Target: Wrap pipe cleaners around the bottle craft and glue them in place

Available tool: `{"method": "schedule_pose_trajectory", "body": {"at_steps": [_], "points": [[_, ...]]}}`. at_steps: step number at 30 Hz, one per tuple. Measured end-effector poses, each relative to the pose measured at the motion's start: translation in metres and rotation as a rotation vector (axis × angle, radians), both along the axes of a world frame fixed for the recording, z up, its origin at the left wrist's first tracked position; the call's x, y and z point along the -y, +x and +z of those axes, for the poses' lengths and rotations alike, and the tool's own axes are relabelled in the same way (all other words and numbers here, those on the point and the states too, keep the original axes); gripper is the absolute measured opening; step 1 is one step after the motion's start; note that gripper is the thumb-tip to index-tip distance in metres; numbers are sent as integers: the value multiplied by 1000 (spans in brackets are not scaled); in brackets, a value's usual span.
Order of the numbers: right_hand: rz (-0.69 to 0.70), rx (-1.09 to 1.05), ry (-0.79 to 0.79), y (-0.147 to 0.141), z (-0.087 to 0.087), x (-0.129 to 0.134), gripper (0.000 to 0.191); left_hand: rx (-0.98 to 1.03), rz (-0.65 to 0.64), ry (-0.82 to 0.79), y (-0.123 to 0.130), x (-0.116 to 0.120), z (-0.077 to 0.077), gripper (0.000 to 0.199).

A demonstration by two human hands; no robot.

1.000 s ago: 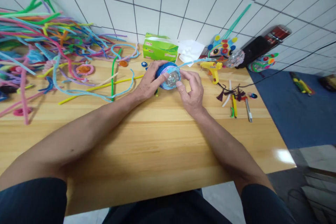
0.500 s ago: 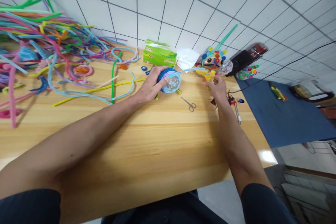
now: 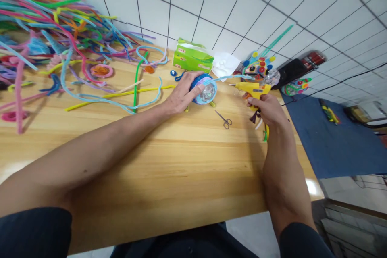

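Note:
My left hand (image 3: 185,92) is wrapped round the left side of a round, clear-centred object (image 3: 208,92) wound with blue and lilac pipe cleaner. A light blue strand (image 3: 226,77) runs from it to the right. My right hand (image 3: 268,107) holds a yellow glue gun (image 3: 252,88) by its handle, with the nozzle pointing left toward the round object but apart from it. Small scissors (image 3: 224,121) lie on the wood below the round object.
Many coloured pipe cleaners (image 3: 36,16) are heaped at the left. A green tissue pack (image 3: 192,57) and white tissue (image 3: 224,64) stand by the wall. Decorated pieces (image 3: 259,66) and a blue mat (image 3: 335,141) are at the right. A black cable crosses there.
My right hand has turned and now grips the glue gun by its handle, with the nozzle in plain view. The view has shifted slightly; my left hand keeps its hold.

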State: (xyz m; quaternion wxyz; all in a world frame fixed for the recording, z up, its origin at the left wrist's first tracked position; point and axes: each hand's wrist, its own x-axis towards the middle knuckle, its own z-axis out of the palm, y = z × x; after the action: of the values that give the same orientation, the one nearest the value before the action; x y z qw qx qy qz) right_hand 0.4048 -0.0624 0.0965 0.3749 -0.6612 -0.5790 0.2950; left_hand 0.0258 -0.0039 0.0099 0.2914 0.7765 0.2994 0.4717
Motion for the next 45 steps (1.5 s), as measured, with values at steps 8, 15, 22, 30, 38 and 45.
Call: {"method": "schedule_pose_trajectory", "body": {"at_steps": [8, 15, 22, 30, 38, 45], "points": [[151, 106, -52, -66, 48, 41, 33, -44, 23, -14, -1, 1, 0, 88], [122, 340, 260, -86, 43, 23, 30, -28, 19, 3, -1, 1, 1, 87], [128, 463, 347, -92, 27, 8, 43, -19, 34, -16, 0, -2, -1, 87], [89, 580, 306, -99, 24, 3, 45, -30, 38, -33, -1, 1, 3, 93], [7, 629, 347, -104, 7, 3, 37, -20, 25, -11, -2, -1, 1, 86], [-29, 684, 350, -108, 4, 3, 37, -47, 25, -44, -5, 3, 7, 91]]}}
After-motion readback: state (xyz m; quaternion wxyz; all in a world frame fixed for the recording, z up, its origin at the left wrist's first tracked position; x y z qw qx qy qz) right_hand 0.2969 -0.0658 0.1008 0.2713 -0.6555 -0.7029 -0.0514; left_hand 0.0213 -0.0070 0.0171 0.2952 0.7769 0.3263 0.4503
